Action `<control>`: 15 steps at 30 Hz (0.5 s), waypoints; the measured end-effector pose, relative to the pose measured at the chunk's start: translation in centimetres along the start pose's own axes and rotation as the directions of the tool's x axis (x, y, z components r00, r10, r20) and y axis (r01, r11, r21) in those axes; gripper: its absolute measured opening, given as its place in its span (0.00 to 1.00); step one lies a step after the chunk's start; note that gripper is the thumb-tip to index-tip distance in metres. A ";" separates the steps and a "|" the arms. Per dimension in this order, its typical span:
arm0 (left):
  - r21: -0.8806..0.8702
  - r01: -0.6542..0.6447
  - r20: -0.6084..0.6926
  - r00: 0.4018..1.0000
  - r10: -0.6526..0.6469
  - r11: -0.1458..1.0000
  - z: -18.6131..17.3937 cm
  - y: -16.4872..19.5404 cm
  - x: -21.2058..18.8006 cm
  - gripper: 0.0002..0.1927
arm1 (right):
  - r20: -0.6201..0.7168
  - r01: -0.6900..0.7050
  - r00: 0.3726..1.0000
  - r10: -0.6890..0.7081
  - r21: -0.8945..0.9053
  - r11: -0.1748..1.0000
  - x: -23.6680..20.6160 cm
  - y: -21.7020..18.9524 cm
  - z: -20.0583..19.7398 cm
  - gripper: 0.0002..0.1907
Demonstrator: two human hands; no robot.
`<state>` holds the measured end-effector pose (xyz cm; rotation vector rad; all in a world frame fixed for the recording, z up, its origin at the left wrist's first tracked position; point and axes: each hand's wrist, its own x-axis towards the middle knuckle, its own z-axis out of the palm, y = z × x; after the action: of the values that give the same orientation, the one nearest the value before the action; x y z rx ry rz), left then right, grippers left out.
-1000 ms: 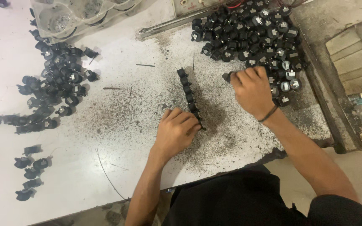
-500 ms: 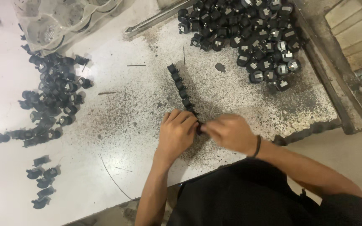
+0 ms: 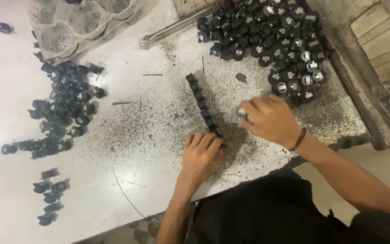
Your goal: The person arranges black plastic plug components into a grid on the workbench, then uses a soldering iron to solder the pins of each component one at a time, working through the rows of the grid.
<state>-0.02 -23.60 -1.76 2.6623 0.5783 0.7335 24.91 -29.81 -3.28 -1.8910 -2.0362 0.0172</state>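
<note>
A row of small black parts [image 3: 200, 100] lies in a line on the white table [image 3: 5, 113], running from the middle toward me. My left hand [image 3: 201, 154] rests flat on the near end of that row, fingers curled over it. My right hand [image 3: 269, 119] hovers just right of the row, blurred, pinching one small black and silver part [image 3: 242, 111] in its fingertips. A large heap of black parts with silver faces [image 3: 274, 38] fills the table's far right.
A second heap of black parts [image 3: 64, 106] lies at the left, with a few strays [image 3: 50, 199] nearer me. A clear plastic tray [image 3: 75, 22] stands at the far left. Dark dust [image 3: 159, 131] covers the table's middle. The table's right edge [image 3: 362, 117] drops off.
My right hand went from the far right heap down to the near end of the row beside my left hand, and has now lifted away to the right holding a part.
</note>
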 end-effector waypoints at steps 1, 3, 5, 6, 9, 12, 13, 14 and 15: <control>0.004 0.011 0.006 1.000 -0.011 1.000 0.2 0.0 -0.1 0.12 | -0.075 0.123 0.990 -0.120 0.027 0.992 -1.3 -1.4 -0.3 0.18; -0.013 0.029 -0.005 1.000 -0.029 0.999 0.3 -0.2 -0.5 0.13 | 0.030 0.188 0.982 -0.188 0.030 0.982 -3.1 -3.1 -0.7 0.15; -0.060 0.047 -0.035 0.998 -0.050 0.997 0.3 -0.3 -0.9 0.14 | 0.048 0.206 0.976 -0.211 0.103 0.973 -5.3 -5.0 -0.7 0.15; -0.078 0.066 -0.035 0.997 -0.069 0.995 0.3 -0.4 -1.1 0.12 | 0.055 0.210 0.974 -0.220 0.138 0.968 -6.2 -6.1 -0.6 0.14; -0.107 0.099 -0.044 0.994 -0.104 0.989 0.3 -0.5 -1.2 0.09 | -0.100 0.192 0.980 -0.173 0.240 0.951 -7.0 -8.9 1.2 0.11; -0.080 0.102 -0.039 0.994 -0.105 0.992 0.4 -0.5 -0.9 0.07 | -0.276 0.216 0.949 -0.153 0.214 0.953 -6.5 -9.8 2.3 0.08; -0.067 0.101 -0.034 0.994 -0.103 0.993 0.4 -0.4 -0.9 0.07 | -0.189 0.161 0.976 -0.111 0.272 0.949 -6.2 -9.5 2.4 0.07; -0.057 0.097 -0.034 0.995 -0.099 0.994 0.4 -0.3 -0.8 0.07 | -0.099 0.102 0.992 -0.074 0.319 0.942 -5.7 -8.9 2.3 0.09; -0.041 0.087 -0.037 0.995 -0.088 0.995 0.4 -0.2 -0.7 0.07 | -0.007 0.040 0.999 -0.041 0.355 0.934 -5.0 -8.1 2.1 0.13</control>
<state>-0.42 -23.79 -2.45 2.5742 0.6792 0.7652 16.76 -35.01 -4.50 -1.6226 -1.9168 0.3523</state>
